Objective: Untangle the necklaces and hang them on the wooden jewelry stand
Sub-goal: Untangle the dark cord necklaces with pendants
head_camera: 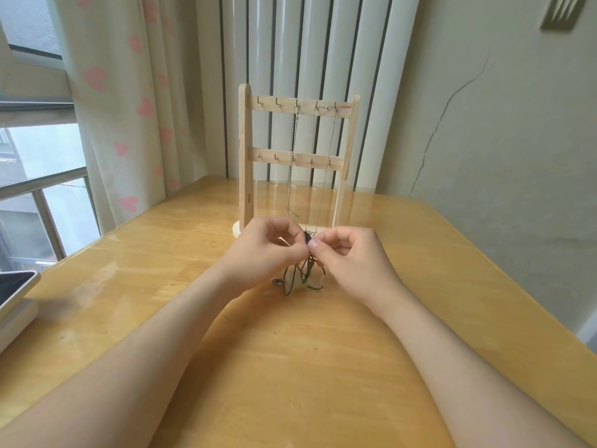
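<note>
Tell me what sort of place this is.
Most likely a room in a home, beside a window: a heart-print curtain, a white column radiator, and a wooden table where the left hand and right hand pinch tangled necklaces before a jewelry stand.

Glossy honey-coloured wooden table (161, 286), corner set against wall and curtain. Far middle: pale wooden jewelry stand with two hook rails (245, 156), upright on its rounded base. Just in front of it, tangle of dark cord necklaces (306, 274), lower loops touching the tabletop. Left edge: flat white box (14, 324), a dark-screened tablet (14, 287) on top.
</note>
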A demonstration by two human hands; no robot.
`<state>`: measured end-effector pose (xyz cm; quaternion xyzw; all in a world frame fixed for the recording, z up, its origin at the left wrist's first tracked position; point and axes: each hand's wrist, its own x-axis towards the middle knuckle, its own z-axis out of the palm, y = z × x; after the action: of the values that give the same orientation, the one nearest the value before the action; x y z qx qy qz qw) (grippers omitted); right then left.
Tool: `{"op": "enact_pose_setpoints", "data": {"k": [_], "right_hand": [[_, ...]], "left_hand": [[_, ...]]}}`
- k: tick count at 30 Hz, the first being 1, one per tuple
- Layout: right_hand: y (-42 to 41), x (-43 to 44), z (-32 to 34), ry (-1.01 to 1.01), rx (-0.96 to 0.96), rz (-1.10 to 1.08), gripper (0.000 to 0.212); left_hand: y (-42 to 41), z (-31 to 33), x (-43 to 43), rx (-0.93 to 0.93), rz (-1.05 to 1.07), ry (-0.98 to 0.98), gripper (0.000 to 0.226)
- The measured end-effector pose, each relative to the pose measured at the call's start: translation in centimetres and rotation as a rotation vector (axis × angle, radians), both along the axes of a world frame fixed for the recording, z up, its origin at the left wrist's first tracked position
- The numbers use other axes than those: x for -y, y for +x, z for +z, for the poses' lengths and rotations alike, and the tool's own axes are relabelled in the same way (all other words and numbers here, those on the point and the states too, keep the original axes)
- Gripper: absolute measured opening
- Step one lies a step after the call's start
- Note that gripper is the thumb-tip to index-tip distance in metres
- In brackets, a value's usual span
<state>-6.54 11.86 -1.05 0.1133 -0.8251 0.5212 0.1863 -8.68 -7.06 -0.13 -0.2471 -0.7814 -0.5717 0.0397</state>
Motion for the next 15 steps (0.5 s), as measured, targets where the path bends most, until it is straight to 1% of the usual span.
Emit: {"op": "enact_pose_setpoints", "data": {"k": [2,4,9,13,15], "right_hand": [[0.09,-0.08,0.04,-0.022,0.057,0.023,0.007],[0.15,-0.19,0.16,-0.028,0.073,0.059,0.008],[0.44,-0.45,0.62,-0.070,0.126,0.134,0.013],[0.58,-0.71,0.81,-0.060,0.072,0.123,0.017],[0.55,-0.81,0.85,-0.010,0.034,0.115,0.017]], "left_hand": [[0.12,-0.04,-0.10,-0.048,0.003,-0.053,0.008],[0.10,-0.11,-0.19,-0.087,0.021,-0.091,0.007],[0.11,-0.13,-0.07,-0.083,-0.006,-0.092,0.006],[0.05,0.01,0.05,-0.067,-0.029,-0.054,0.003],[-0.16,-0.08,0.12,-0.069,-0.025,-0.052,0.010]]}}
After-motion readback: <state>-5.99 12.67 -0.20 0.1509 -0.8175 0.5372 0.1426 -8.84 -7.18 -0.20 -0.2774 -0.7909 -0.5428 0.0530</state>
